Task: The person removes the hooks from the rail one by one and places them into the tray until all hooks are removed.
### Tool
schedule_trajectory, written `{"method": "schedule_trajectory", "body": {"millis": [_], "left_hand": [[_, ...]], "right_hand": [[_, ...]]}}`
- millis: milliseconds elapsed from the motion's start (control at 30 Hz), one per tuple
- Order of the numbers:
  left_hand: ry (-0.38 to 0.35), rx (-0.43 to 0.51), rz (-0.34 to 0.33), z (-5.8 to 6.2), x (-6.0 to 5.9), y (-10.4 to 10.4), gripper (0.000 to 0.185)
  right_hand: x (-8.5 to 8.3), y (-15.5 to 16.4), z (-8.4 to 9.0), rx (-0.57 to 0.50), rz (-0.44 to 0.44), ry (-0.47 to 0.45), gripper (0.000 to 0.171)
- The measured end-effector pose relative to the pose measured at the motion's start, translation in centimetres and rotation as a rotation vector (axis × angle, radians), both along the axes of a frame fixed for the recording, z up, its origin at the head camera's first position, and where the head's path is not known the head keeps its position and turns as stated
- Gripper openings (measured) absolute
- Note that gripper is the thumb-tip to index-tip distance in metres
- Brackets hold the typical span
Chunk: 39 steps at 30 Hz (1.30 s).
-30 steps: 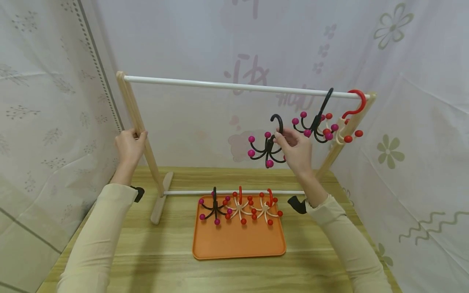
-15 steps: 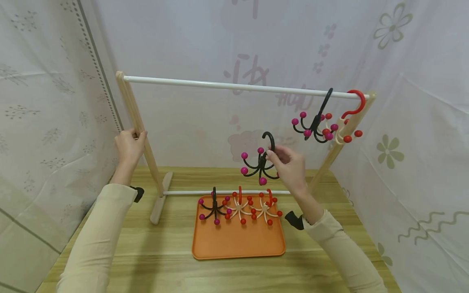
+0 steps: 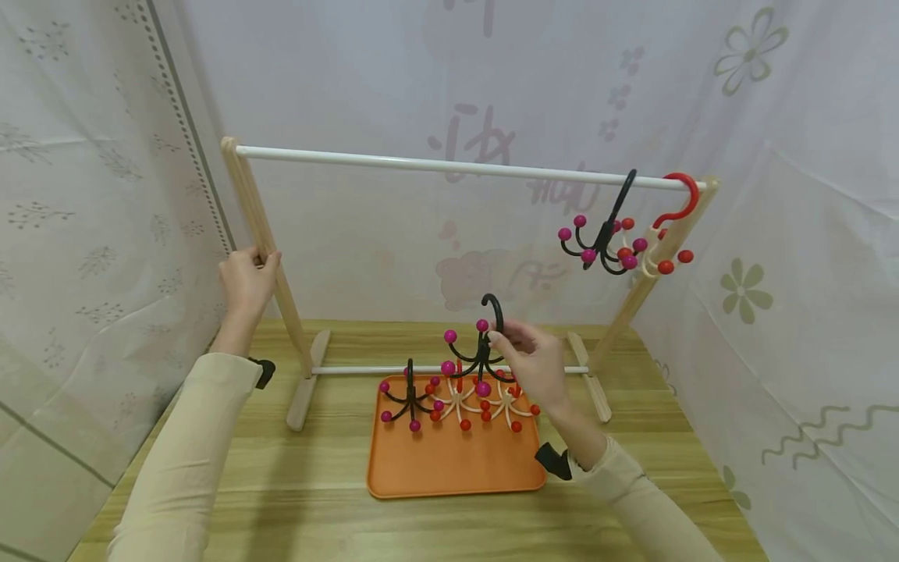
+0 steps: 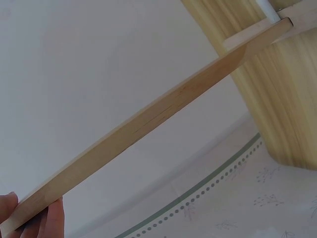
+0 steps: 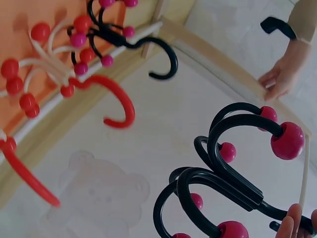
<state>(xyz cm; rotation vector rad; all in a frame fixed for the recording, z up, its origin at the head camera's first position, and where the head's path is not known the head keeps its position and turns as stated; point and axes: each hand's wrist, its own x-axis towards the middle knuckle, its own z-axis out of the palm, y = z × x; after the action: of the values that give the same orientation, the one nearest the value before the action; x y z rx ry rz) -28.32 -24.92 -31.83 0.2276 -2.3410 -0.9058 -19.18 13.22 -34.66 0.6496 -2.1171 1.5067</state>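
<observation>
My right hand pinches a black multi-arm hook with magenta balls just above the back of the orange tray; the same hook fills the right wrist view. On the tray lie another black hook and two cream hooks with red balls. My left hand grips the left wooden post of the rack; its fingertips hold the post. One black hook and a red-topped cream hook hang at the right end of the white rail.
The rack stands on a wooden table enclosed by patterned white curtains. Its lower crossbar runs just behind the tray. Black wrist devices show at both cuffs.
My right hand has carried the black hook down and to the left, from near the top rail to just above the tray. The left hand has stayed on the post.
</observation>
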Motion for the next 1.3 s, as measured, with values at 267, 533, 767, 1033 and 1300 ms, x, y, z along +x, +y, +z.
{"method": "schedule_trajectory", "body": {"millis": [267, 533, 767, 1033, 1300], "left_hand": [[-0.010, 0.002, 0.000, -0.1, 0.0, -0.1, 0.034], [0.001, -0.009, 0.002, -0.2, -0.1, -0.1, 0.034], [-0.010, 0.000, -0.002, 0.0, 0.1, 0.0, 0.034], [-0.019, -0.010, -0.013, 0.0, 0.0, -0.1, 0.033], [-0.049, 0.016, -0.024, 0.1, 0.0, -0.2, 0.034]], "right_hand": [[2.8, -1.6, 0.2, -0.018, 0.047, -0.080, 0.014], [3.9, -2.7, -1.4, -0.013, 0.063, -0.114, 0.013], [4.7, -3.6, -3.4, -0.025, 0.131, -0.097, 0.011], [5.3, -4.8, -5.5, -0.023, 0.194, -0.123, 0.010], [6.0, -6.1, -7.8, -0.015, 0.158, -0.154, 0.009]]}}
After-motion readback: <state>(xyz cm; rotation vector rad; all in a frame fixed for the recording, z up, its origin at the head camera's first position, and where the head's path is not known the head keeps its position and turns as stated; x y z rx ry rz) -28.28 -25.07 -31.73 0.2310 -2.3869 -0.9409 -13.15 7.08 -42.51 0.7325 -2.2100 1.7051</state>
